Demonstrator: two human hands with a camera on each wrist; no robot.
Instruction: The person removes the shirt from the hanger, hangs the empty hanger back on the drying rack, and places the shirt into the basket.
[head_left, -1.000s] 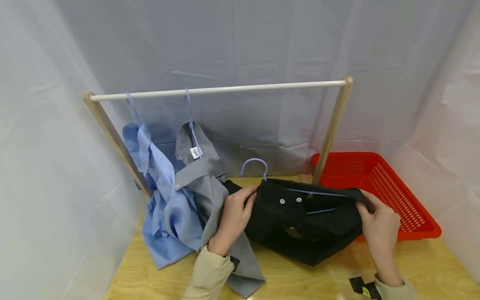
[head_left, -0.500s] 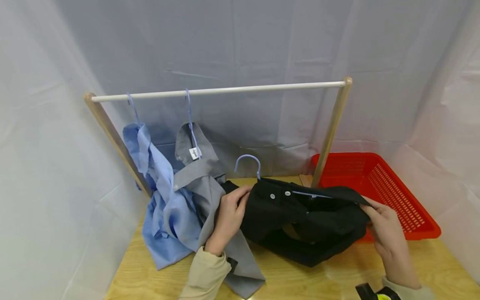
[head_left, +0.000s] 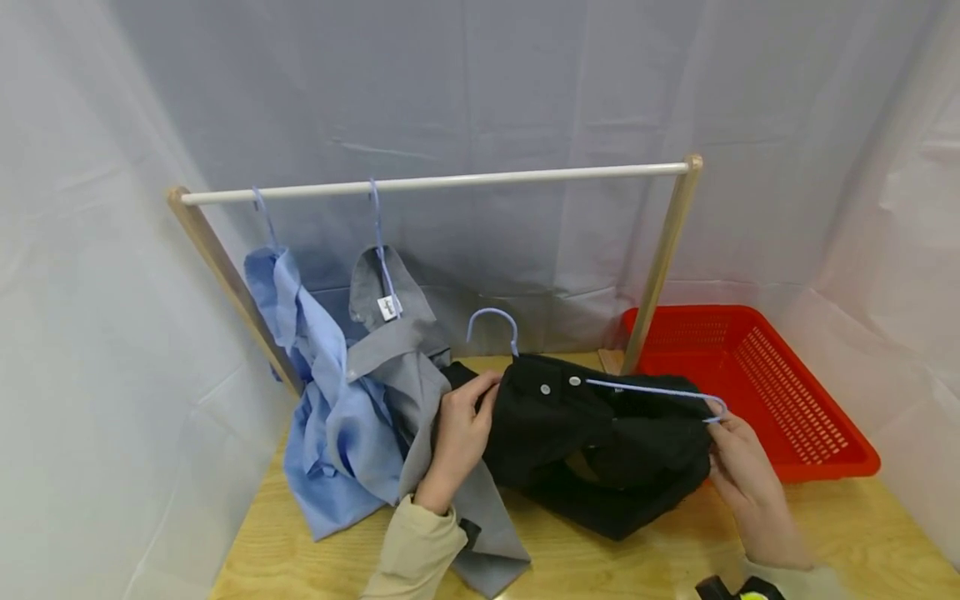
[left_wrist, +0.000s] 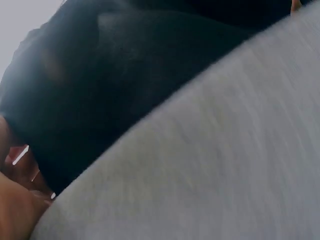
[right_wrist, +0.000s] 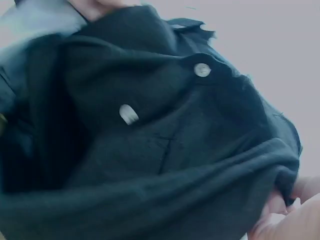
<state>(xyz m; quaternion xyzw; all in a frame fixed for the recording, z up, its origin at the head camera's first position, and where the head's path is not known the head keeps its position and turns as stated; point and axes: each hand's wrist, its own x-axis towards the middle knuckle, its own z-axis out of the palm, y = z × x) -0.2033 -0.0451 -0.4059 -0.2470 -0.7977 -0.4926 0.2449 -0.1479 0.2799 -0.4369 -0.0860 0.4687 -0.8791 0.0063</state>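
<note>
A black shirt [head_left: 555, 429] with white buttons lies bunched over a pale blue hanger [head_left: 652, 389]. The hanger's hook stands up from the collar, and its right arm end shows outside the cloth. My left hand [head_left: 459, 429] grips the shirt at its left shoulder, its wrist crossing the grey shirt's sleeve. At the other end, my right hand [head_left: 746, 475] pinches the black cloth beside the bare hanger end. In the right wrist view the right fingers [right_wrist: 280, 215] hold the fabric's edge. Grey cloth [left_wrist: 200, 140] hides most of the left wrist view.
A rack with a white rail [head_left: 480, 179] stands behind. A light blue shirt [head_left: 337, 417] and a grey shirt [head_left: 397, 333] hang from its left half, trailing onto the wooden table [head_left: 255, 550]. A red basket [head_left: 817, 400] stands at right.
The right hand first pulled the black shirt's edge rightward, then came back left. The hanger's right end came out of the cloth. The hook and left hand shifted slightly left.
</note>
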